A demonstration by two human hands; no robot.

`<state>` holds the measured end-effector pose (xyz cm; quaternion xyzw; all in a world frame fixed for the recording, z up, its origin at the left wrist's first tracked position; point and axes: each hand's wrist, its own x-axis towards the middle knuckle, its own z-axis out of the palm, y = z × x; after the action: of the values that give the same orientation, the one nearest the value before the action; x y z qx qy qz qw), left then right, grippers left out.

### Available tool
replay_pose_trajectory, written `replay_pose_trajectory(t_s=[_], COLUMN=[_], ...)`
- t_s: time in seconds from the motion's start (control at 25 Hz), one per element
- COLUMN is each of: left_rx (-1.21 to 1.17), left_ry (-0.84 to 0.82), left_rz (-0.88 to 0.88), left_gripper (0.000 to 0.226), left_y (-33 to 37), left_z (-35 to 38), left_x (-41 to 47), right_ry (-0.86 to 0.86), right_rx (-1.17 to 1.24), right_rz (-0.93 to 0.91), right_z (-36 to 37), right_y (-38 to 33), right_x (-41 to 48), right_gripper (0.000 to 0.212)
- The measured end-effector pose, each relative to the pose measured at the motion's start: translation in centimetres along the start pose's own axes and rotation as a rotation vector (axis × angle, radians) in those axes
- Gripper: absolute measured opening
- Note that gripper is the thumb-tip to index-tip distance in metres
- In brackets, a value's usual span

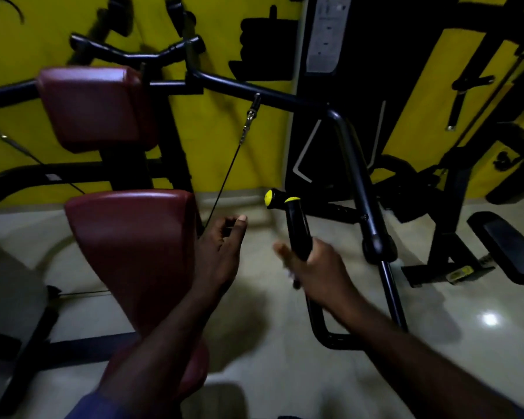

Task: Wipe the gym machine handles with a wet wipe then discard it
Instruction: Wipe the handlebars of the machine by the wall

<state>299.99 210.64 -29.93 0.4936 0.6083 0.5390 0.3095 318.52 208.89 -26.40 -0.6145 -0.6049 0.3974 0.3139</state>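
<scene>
Right grip (310, 261) curls round the black handle (297, 228), right of the red seat (127, 237); a pale blur beneath may be the wipe (291, 273). Left of it, the left grip (221, 249) hangs loose, holding nothing. Far: yellow wall (218, 122).

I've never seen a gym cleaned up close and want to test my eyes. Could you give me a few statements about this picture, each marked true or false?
1. The right hand grips a black handle. True.
2. The left hand grips the seat pad. False: it is beside the pad with its fingers loosely curled, holding nothing.
3. The wall at the back is yellow. True.
4. The handle's end cap is red. False: it is yellow.
</scene>
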Motion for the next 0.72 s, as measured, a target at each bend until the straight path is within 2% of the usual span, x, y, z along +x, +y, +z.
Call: replay_pose_trajectory(t_s=[0.04,0.12,0.28,0.36,0.44,0.48,0.52,0.64,0.72], left_rx=[-0.018,-0.046,-0.031,-0.005,0.017,0.014,0.01,0.019,-0.004], left_ry=[0.02,0.064,0.126,0.184,0.245,0.266,0.283,0.338,0.358], left_rz=[-0.007,-0.044,-0.126,-0.14,-0.133,-0.145,-0.158,-0.179,-0.172], left_gripper=[0.032,0.047,0.049,0.053,0.046,0.043,0.043,0.056,0.056], left_y=[-0.2,-0.2,1.0,1.8,2.5,2.6,2.6,2.1,2.7], left_z=[0.9,2.4,3.5,3.4,3.5,3.5,3.6,3.4,3.4], left_x=[0.0,-0.4,-1.6,-2.2,-3.5,-4.1,-4.7,-6.1,-6.7], right_ry=[-0.02,-0.085,-0.103,-0.034,-0.065,-0.077,-0.046,0.07,0.002], right_rx=[-0.109,-0.125,0.26,0.28,-0.039,-0.255,-0.365,-0.202,-0.241], right_rz=[-0.009,0.014,-0.016,-0.114,-0.299,-0.422,-0.573,-0.994,-1.204], right_z=[-0.3,-0.6,-0.4,-0.5,-0.4,-0.2,0.0,-0.7,-2.0], right_y=[1.3,1.8,-3.0,-6.2,-6.8,-6.1,-4.9,-0.7,2.6], right_x=[-1.1,-1.2,6.6,10.3,11.3,10.8,10.0,7.7,7.1], right_gripper=[0.063,0.062,0.054,0.053,0.05,0.047,0.043,0.034,0.029])
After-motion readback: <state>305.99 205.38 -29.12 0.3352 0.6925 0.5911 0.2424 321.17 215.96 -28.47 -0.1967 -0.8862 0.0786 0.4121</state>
